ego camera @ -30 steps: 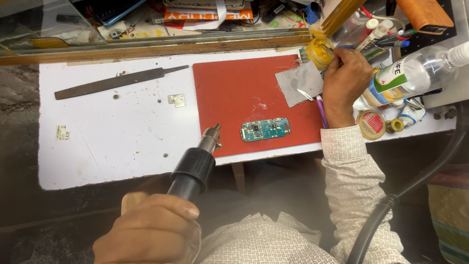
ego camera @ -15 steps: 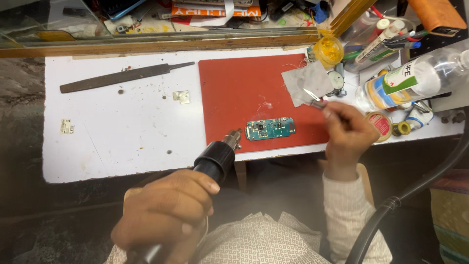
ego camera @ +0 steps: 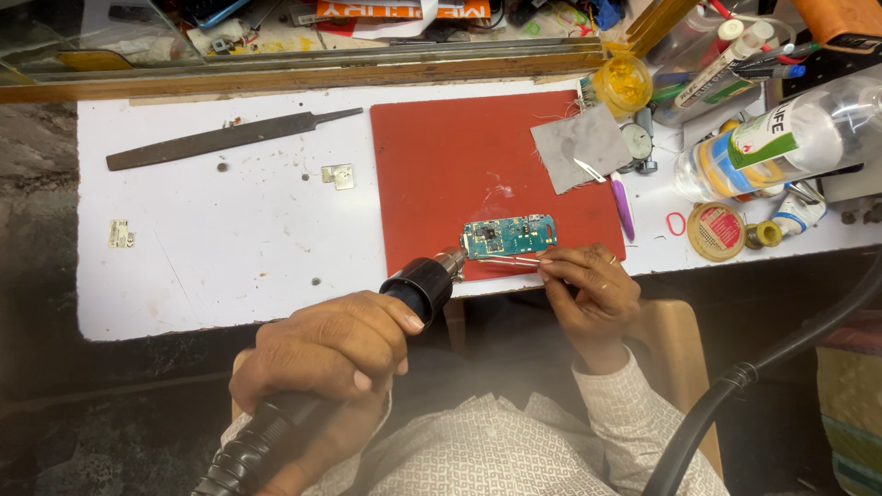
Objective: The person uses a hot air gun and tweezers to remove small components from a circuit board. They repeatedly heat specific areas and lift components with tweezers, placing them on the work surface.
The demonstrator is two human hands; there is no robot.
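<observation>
My right hand (ego camera: 593, 292) has come back from the yellow jar (ego camera: 623, 83) and now pinches thin tweezers (ego camera: 510, 262) at the near edge of the circuit board (ego camera: 509, 236). My left hand (ego camera: 326, 354), wrapped tight on the hot-air gun (ego camera: 418, 287), has pushed its nozzle up to the board's left end. The board sits low on the red mat (ego camera: 450, 156), near the bench (ego camera: 220, 239) edge. Heating looks underway; both tools are on the board.

Hot-air tool's hose (ego camera: 248, 459) leaves the bottom edge; tweezer tips (ego camera: 491, 261) seem too small.
</observation>
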